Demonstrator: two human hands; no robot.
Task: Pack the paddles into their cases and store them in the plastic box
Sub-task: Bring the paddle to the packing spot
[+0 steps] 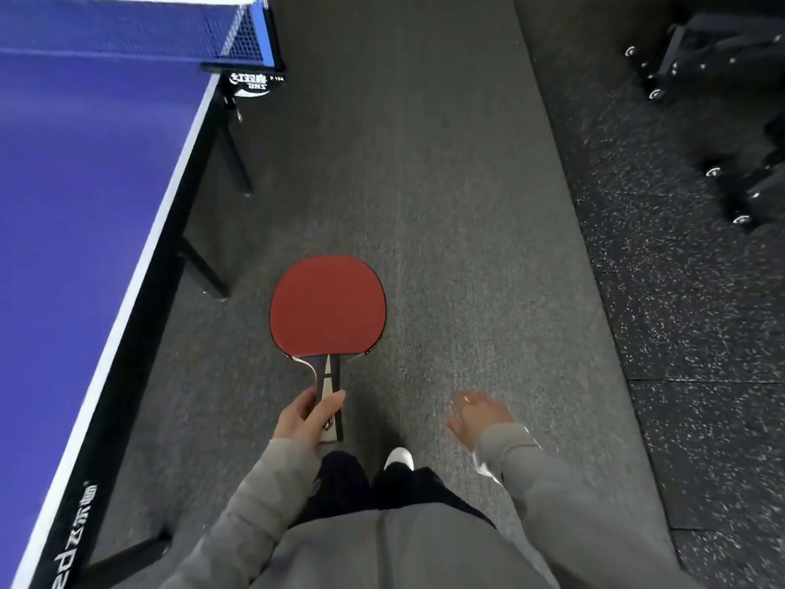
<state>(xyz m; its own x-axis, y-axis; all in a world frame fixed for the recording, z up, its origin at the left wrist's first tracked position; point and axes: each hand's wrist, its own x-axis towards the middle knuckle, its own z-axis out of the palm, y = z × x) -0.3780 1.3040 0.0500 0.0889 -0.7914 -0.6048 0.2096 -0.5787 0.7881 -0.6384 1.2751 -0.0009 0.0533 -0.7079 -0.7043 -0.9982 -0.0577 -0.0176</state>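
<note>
Left hand (306, 418) fingers gripping paddle (327, 310), right hand (480, 414) blurred, seemingly loose, table (85, 184) alongside.

The paddle (328, 308) shows a smooth, matt red rubber face, and its handle (329, 388) looks like pale wood between dark glossy strips. At nine o'clock the desk (85, 184) has a smooth blue top with a faint sheen, a white painted edge line and matt black metal legs (204, 269). Its net (242, 36) at eleven o'clock is fine black mesh. The floor (424, 184) is rough grey carpet down the middle; toward three o'clock lies speckled black rubber matting (679, 333). The sleeves (552, 503) are soft grey cloth.
</note>
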